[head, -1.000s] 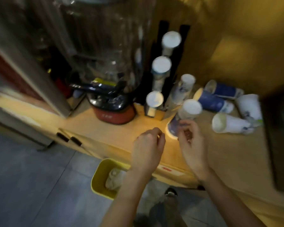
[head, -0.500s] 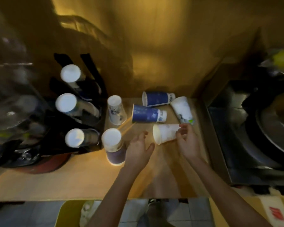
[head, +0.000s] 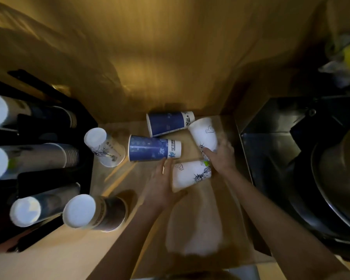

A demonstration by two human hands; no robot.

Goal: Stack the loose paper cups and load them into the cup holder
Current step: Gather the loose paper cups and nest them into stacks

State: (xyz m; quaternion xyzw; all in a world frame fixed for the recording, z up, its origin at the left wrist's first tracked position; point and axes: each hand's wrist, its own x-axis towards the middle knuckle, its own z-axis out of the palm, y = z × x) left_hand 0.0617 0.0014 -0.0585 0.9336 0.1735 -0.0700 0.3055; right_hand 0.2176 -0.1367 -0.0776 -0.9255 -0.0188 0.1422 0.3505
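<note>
Lying on its side on the wooden counter (head: 73,249), long axis left to right, base rightward: white cup (head: 191,174), cradled in the left hand (head: 162,186). Right hand (head: 220,156) closed around a second white cup (head: 203,134), tilted. Black cup holder (head: 55,178) at left, loaded with stacked cups (head: 34,160).

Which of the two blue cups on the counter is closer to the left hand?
The front blue cup, lying just above the left hand; the other blue cup lies behind it, against the wall.
</note>
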